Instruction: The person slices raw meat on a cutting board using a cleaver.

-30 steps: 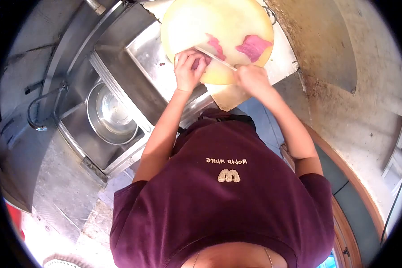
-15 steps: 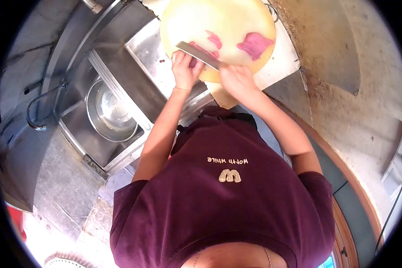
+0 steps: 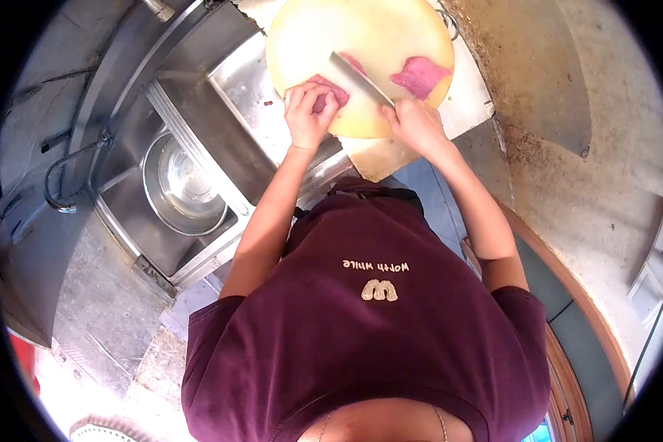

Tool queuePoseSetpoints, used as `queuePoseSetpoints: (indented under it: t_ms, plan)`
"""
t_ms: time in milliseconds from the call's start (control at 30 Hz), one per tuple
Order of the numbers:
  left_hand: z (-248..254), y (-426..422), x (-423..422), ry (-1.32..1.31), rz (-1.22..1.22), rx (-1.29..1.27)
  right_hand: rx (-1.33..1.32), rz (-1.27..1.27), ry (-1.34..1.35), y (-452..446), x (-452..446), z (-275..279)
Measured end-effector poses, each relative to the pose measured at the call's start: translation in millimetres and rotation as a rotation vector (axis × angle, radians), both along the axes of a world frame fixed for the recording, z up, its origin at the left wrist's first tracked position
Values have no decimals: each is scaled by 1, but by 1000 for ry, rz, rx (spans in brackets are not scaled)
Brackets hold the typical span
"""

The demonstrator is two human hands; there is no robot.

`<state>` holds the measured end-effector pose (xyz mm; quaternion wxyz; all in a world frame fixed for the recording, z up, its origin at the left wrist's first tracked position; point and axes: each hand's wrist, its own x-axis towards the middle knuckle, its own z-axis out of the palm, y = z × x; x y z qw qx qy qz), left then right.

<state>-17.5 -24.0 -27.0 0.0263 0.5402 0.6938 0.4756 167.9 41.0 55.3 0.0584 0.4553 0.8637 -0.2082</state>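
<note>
My left hand (image 3: 309, 114) presses curled fingers on a piece of raw meat (image 3: 336, 93) at the near left part of a round yellowish cutting board (image 3: 302, 37). My right hand (image 3: 418, 127) is closed around the handle of a kitchen knife (image 3: 362, 78). The blade points up and to the left, apart from the held meat, seen nearly edge-on. Partly hidden behind the blade is a thin meat slice (image 3: 354, 63). A larger flat piece of meat (image 3: 421, 77) lies at the board's right side.
Left of the board is a metal sink (image 3: 221, 118), with a round metal basin (image 3: 151, 173) in its nearer bowl. A curved faucet (image 3: 51, 188) stands at the far left. The board rests on a pale surface (image 3: 468, 99). A stained wall-like panel (image 3: 545, 88) is at the right.
The knife has moved right, away from the meat under my left hand, beside the thin slice. My right hand shifted right with it. My left hand stays nearly in place.
</note>
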Motion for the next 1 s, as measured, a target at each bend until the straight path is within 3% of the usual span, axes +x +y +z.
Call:
queuePoseSetpoints:
  t_ms: [200,333,467,567,667,733,833,867,1000]
  plan:
    - [2,-3,-3,49,-22,-75,112,146,171,-27,-11,8]
    - [1,-3,-4,21,-32,-58,7,149,106,-31,-7,15]
    - [-4,-1,-5,60,-22,-51,-83,234,163,-2,-66,5]
    - [-5,-4,-6,44,-18,-143,-180,183,167,2,-80,0]
    - [-4,-3,-4,37,-10,-79,-93,102,83,-11,-44,-8]
    - [-7,-2,-4,23,-8,-21,-211,-58,91,-18,-13,-7]
    - [-5,-1,-2,-17,-14,5,-165,45,-107,3,0,10]
    - [-3,-2,-2,-21,-17,-5,-152,-72,13,8,-2,11]
    - [-4,-5,-6,-43,-63,9,36,111,5,-10,-11,17]
